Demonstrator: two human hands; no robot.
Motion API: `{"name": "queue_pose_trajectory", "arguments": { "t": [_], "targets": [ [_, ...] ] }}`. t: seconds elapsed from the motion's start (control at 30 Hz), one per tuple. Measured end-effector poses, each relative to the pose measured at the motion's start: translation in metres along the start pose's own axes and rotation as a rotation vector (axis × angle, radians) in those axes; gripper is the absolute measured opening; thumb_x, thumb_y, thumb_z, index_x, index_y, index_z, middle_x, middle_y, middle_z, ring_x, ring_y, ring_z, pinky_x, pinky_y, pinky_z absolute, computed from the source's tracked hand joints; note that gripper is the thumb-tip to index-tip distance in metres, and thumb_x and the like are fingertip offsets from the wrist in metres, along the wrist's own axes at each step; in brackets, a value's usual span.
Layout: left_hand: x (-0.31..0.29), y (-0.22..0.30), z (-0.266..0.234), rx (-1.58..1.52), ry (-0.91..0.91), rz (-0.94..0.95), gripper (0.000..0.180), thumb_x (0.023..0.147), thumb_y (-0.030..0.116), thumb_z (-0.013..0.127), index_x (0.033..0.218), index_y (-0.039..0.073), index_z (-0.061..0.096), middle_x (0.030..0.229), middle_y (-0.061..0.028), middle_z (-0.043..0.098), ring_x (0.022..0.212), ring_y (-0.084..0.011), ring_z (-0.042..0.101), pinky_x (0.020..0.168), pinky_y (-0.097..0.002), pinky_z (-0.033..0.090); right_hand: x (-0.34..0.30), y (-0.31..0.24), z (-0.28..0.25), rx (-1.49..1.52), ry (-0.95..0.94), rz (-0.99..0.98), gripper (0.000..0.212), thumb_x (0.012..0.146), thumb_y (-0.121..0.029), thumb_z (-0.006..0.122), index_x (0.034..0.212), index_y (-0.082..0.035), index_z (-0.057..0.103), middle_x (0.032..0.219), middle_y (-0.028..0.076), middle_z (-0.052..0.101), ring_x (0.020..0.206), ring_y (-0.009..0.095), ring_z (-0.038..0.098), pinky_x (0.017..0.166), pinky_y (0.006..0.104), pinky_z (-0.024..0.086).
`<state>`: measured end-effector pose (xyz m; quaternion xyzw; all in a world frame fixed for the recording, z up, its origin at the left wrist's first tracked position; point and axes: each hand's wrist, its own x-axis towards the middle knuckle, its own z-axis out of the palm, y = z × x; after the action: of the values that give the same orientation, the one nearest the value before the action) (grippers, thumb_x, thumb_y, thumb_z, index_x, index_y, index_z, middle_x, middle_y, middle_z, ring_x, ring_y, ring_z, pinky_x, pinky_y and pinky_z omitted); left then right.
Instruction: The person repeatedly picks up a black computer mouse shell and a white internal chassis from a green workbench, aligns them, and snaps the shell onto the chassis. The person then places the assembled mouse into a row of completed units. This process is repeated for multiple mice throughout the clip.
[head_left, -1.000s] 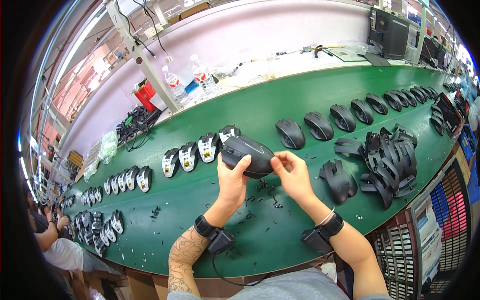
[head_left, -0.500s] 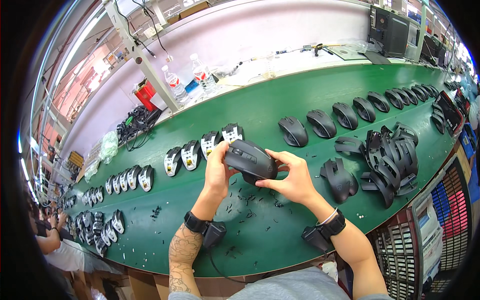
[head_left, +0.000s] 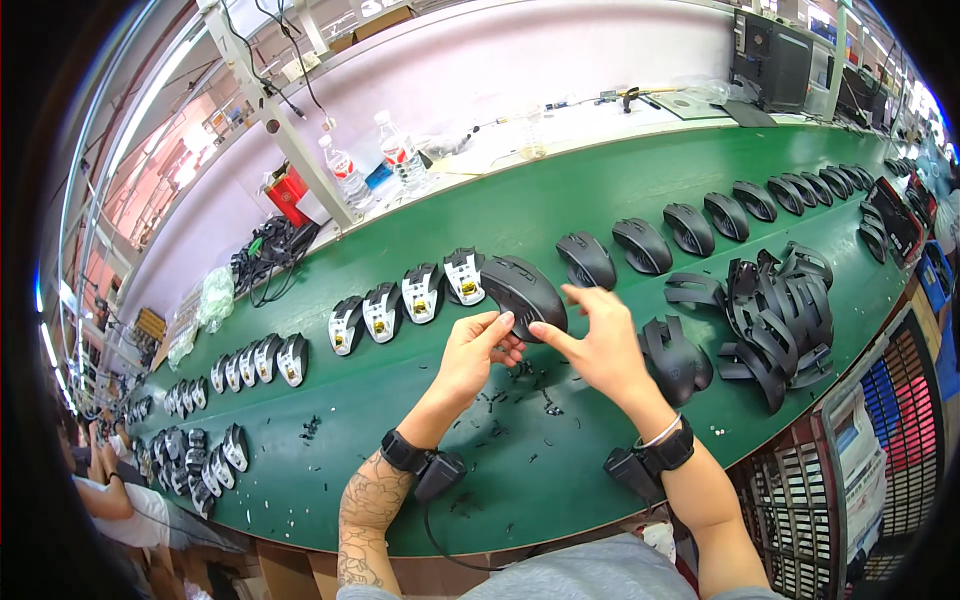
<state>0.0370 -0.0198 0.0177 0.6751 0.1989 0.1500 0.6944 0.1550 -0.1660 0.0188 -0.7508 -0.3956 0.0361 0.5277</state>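
A black computer mouse [head_left: 522, 290] lies on the green belt [head_left: 600, 200], in line with a row of finished black mice [head_left: 642, 245] to its right. My left hand [head_left: 478, 350] pinches the mouse's near left edge between thumb and curled fingers. My right hand [head_left: 592, 340] is just right of it with the fingers spread. Only the index fingertip touches the mouse's near edge. Both wrists wear black bands with small boxes attached.
Open mouse bases with white insides [head_left: 420, 292] stand in a row to the left. A heap of black top shells [head_left: 780, 310] and one mouse [head_left: 675, 355] lie at the right. Small black scraps [head_left: 510, 385] litter the belt. Water bottles [head_left: 345, 172] stand on the far shelf. Another person [head_left: 110, 500] sits at the left.
The mouse was held up in both hands; now it is farther out on the belt in the row. My right hand has let go and spread its fingers.
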Motion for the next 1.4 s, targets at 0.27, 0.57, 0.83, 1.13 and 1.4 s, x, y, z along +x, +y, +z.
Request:
{"name": "queue_pose_trajectory", "arguments": {
  "t": [0.27, 0.57, 0.83, 1.13, 1.4],
  "targets": [
    [0.073, -0.028, -0.008, -0.051, 0.056, -0.172, 0.031, 0.097, 0.030, 0.050, 0.077, 0.006, 0.056, 0.074, -0.0047, 0.061, 0.065, -0.0105, 0.057, 0.061, -0.0237, 0.048, -0.002, 0.027, -0.077, -0.728, -0.040, 0.317, 0.065, 0.049, -0.030, 0.091, 0.096, 0.001, 0.059, 0.101, 0.016, 0.058, 0.097, 0.033, 0.054, 0.086, 0.0408, 0.048],
    [0.105, -0.036, -0.024, 1.105, 0.221, -0.040, 0.034, 0.086, 0.034, 0.060, 0.093, 0.000, 0.056, 0.086, -0.0179, 0.063, 0.082, -0.0315, 0.064, 0.071, -0.0436, 0.048, -0.002, 0.028, -0.069, -0.857, -0.143, 0.432, 0.070, 0.046, -0.017, 0.091, 0.102, 0.002, 0.053, 0.104, 0.020, 0.057, 0.094, 0.037, 0.061, 0.080, 0.0419, 0.053],
    [0.044, -0.015, 0.033, 0.578, -0.057, 0.306, 0.033, 0.098, 0.031, 0.046, 0.099, 0.002, 0.059, 0.081, -0.0079, 0.059, 0.070, -0.0151, 0.055, 0.064, -0.0298, 0.044, -0.013, 0.001, -0.055, -0.581, -0.026, 0.141, 0.075, 0.054, -0.004, 0.084, 0.119, 0.004, 0.047, 0.112, 0.022, 0.052, 0.101, 0.039, 0.057, 0.086, 0.0414, 0.050],
    [0.031, -0.011, 0.044, 0.030, -0.037, 0.227, 0.044, 0.101, 0.033, 0.042, 0.072, 0.003, 0.056, 0.065, 0.0020, 0.051, 0.062, -0.0053, 0.045, 0.056, -0.0222, 0.037, -0.006, -0.011, -0.025, -0.128, 0.071, -0.119, 0.068, 0.059, 0.005, 0.079, 0.121, 0.005, 0.050, 0.112, 0.017, 0.054, 0.101, 0.033, 0.058, 0.086, 0.0371, 0.049],
    [0.038, 0.008, 0.019, -0.033, -0.179, 0.056, 0.040, 0.097, 0.035, 0.050, 0.069, 0.008, 0.057, 0.062, 0.0033, 0.053, 0.057, -0.0042, 0.044, 0.053, -0.0205, 0.034, -0.007, -0.016, -0.015, 0.109, 0.020, -0.159, 0.065, 0.062, 0.008, 0.075, 0.122, -0.001, 0.052, 0.110, 0.016, 0.057, 0.099, 0.032, 0.062, 0.082, 0.0374, 0.051]
  ]
}}
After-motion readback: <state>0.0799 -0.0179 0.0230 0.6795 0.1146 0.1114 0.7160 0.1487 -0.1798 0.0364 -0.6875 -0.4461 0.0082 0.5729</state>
